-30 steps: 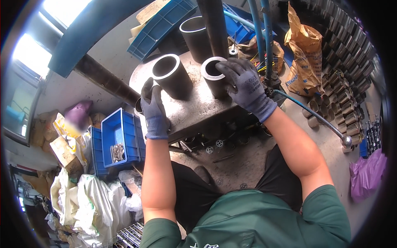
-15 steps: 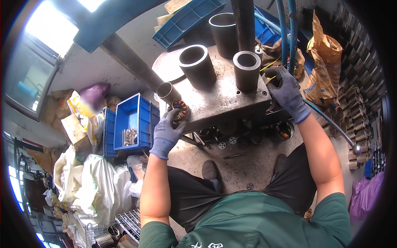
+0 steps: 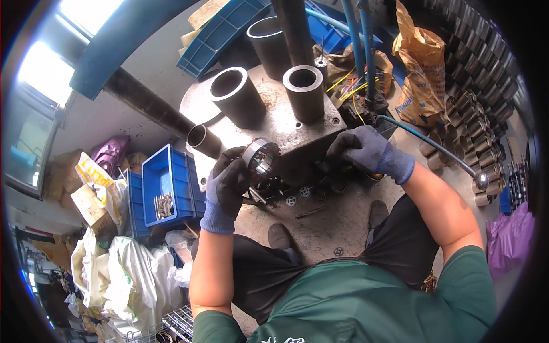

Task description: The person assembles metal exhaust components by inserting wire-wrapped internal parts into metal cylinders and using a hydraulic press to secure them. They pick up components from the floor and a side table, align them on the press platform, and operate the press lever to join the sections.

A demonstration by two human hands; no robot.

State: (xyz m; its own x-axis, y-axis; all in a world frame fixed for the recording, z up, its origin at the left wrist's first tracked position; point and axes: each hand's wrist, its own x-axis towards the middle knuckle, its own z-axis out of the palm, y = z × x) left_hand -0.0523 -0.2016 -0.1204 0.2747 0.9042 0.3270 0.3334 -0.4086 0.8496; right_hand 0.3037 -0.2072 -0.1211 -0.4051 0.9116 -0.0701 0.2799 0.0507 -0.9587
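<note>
My left hand (image 3: 227, 186), in a grey work glove, grips a motor stator (image 3: 262, 158), a shiny metal ring with windings inside. It is tilted and held in the air off the near left edge of a steel plate (image 3: 280, 132). My gloved right hand (image 3: 363, 150) is closed, its fingers bunched at the plate's near right corner; whatever they may hold is hidden. On the plate stand a wide dark sleeve (image 3: 240, 103), a thick-walled sleeve (image 3: 306, 100) and a small tube (image 3: 205, 141). Another large sleeve (image 3: 273, 54) stands behind them.
A blue crate (image 3: 167, 188) with small metal parts stands left. Yellow and red wires (image 3: 353, 91) lie beyond the plate's right edge, near a ball-ended lever (image 3: 481, 181). Brown paper sack (image 3: 420, 74) and stacked metal rings (image 3: 474, 131) are at right; white sacks (image 3: 134, 280) lie lower left.
My left hand has lifted the stator from the plate's near left corner and brought it toward me. My right hand has drawn back from the wires to the plate's near edge.
</note>
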